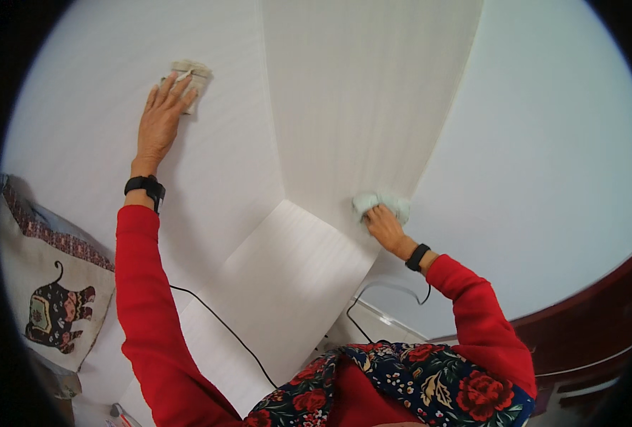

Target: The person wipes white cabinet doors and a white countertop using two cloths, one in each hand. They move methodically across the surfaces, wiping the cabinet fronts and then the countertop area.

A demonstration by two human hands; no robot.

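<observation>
My left hand (161,117) lies spread over a folded beige cloth (192,68), pressing it against the white wall (220,149) high on the left. Lower and to the right, my right hand (385,224) grips a bunched pale green cloth (368,202). That cloth touches the narrow greyish panel (369,96) near its lower right edge. Black bands sit on both wrists, below red sleeves. Part of each cloth is hidden under the fingers.
A white flat surface (294,251) juts out below the panel. Thin black cables (225,323) run near both arms. At left hangs a fabric bag (86,283) with an elephant design. Dark red wood (582,309) curves along the lower right, beside a bluish-white wall (534,160).
</observation>
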